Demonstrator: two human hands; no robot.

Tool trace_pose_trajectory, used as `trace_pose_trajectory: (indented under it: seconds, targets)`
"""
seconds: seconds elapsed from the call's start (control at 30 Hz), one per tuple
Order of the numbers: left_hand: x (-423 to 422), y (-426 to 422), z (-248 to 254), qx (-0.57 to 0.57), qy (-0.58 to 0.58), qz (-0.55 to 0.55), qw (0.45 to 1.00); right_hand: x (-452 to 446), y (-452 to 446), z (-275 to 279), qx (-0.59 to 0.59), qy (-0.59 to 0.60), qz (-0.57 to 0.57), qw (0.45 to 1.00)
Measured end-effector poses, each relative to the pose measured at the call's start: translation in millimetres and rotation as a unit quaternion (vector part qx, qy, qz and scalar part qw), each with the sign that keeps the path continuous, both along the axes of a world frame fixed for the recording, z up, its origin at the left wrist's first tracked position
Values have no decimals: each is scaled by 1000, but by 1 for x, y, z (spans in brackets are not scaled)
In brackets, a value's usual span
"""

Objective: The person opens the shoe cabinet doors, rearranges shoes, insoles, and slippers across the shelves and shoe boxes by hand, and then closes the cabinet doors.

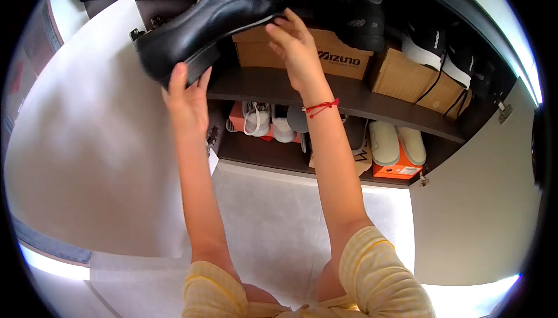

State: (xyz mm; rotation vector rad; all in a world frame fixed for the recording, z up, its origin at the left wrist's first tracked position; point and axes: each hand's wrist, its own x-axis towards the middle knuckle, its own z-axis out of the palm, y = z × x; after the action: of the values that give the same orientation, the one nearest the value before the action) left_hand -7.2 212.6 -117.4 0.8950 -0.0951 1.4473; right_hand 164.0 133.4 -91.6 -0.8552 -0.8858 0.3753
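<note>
A black leather shoe (203,24) with a block heel is tilted in front of the upper shelf, its toe end pointing up to the right. My left hand (189,100) is closed on its heel end, with the thumb against the back and the fingers partly hidden. Close by the toe end is my right hand (299,50), its fingers apart and lightly curved. Whether those fingertips press on the shoe I cannot tell. Below the shoe and to its right stands a brown Mizuno shoebox (340,57) on the upper shelf (256,84).
Dark sneakers (363,21) rest on the Mizuno box. To the right, black-and-white sneakers (427,45) sit on a cardboard box (401,79). Lower down are grey-white sneakers (257,121) and cream slippers (385,143) on an orange box (401,168). Cabinet doors (93,138) hang open on both sides.
</note>
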Motion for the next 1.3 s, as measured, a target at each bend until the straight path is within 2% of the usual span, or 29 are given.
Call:
trace_pose_trajectory:
  seconds: [0.03, 0.1, 0.13, 0.17, 0.23, 0.3, 0.37, 0.43, 0.47, 0.57, 0.63, 0.67, 0.77, 0.97, 1.03, 1.1, 1.13, 1.17, 1.23, 1.3]
  targets:
    - [8, -7, 0, 18, 13, 28, 999, -2, -1, -1, -2, -1, 1, 1000]
    - [31, -19, -6, -8, 80, 149, 985, -5, -3, -1, -85, -93, -5, 992]
    - [36, -21, -8, 62, 165, 230, 957, -7, -3, -1, -112, -155, -72, 979]
    - [44, -20, -11, 120, 174, 261, 942, -5, -1, -2, -112, -159, -73, 978]
    - [59, -33, -1, 162, 184, 284, 927, 4, 9, -8, -65, -169, -108, 978]
    - [76, -31, -1, 177, 213, 326, 904, 18, 13, -10, -18, -173, -116, 978]
    - [86, -30, -2, 171, 267, 329, 890, 13, -6, 2, -9, -146, -75, 986]
    - [100, -22, -11, 163, 327, 416, 833, 5, -21, 15, -44, -175, -53, 982]
    - [103, -19, -14, 160, 326, 415, 834, 4, -25, 18, -76, -199, -33, 977]
    - [104, -4, -23, 154, 369, 352, 846, 5, -16, 8, -69, -259, -48, 962]
    - [100, -2, -17, 156, 211, 197, 945, 3, -16, 5, -71, -272, -37, 959]
    - [97, -5, -19, 93, 169, 109, 975, 3, -13, 0, -66, -298, -49, 951]
    - [101, 0, -28, 118, 116, 153, 974, 4, -1, -11, -75, -337, -59, 937]
    - [92, -7, -26, 91, 136, 118, 979, -1, 10, -15, -35, -310, -56, 948]
    - [84, -8, -22, 111, 166, 148, 968, -6, 7, -14, -36, -339, -122, 932]
    - [72, 12, -26, 160, 237, 215, 934, -3, 14, -17, -25, -336, -146, 930]
    - [67, 16, -26, 152, 222, 238, 933, -4, 16, -16, -14, -334, -171, 927]
    - [57, 21, -27, 153, 271, 275, 910, -5, 16, -17, -14, -334, -172, 927]
    - [47, 34, -33, 141, 271, 258, 917, -14, 12, -13, -33, -289, -158, 944]
    - [41, 42, -40, 136, 277, 255, 917, -16, 17, -16, -25, -324, -183, 928]
